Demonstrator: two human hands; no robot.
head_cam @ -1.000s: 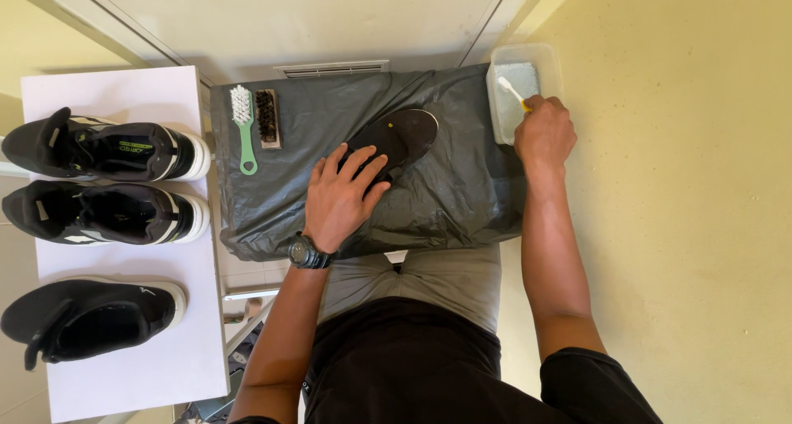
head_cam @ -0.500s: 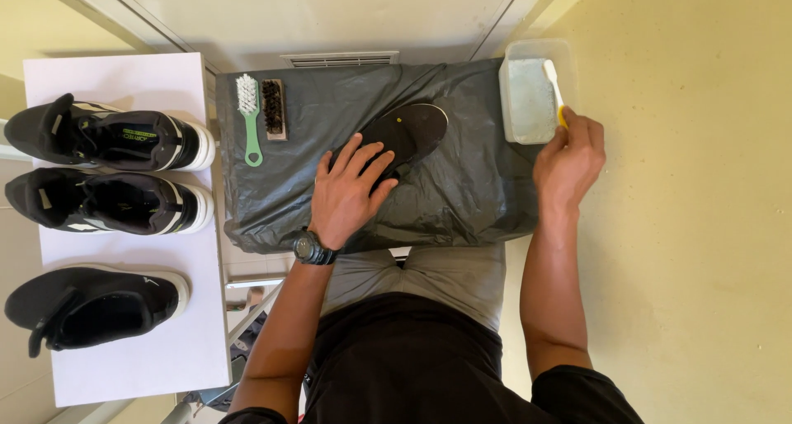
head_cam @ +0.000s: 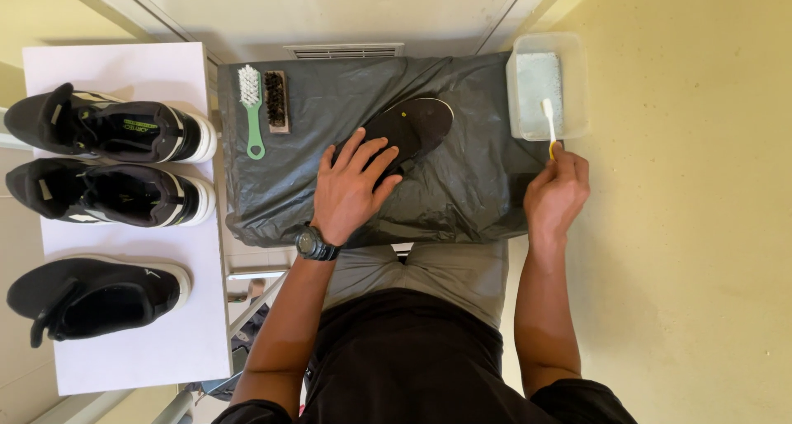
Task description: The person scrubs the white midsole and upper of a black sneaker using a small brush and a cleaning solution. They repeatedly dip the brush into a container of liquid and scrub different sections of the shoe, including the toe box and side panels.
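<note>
My left hand (head_cam: 351, 185) lies flat, fingers spread, pressing a black insole (head_cam: 412, 127) onto the black plastic sheet (head_cam: 462, 193) at the frame's centre. The insole's long axis runs diagonally, its free rounded end pointing to the upper right. My right hand (head_cam: 557, 195) pinches a toothbrush (head_cam: 549, 125), bristles up inside the clear tub (head_cam: 577, 86) at upper right.
</note>
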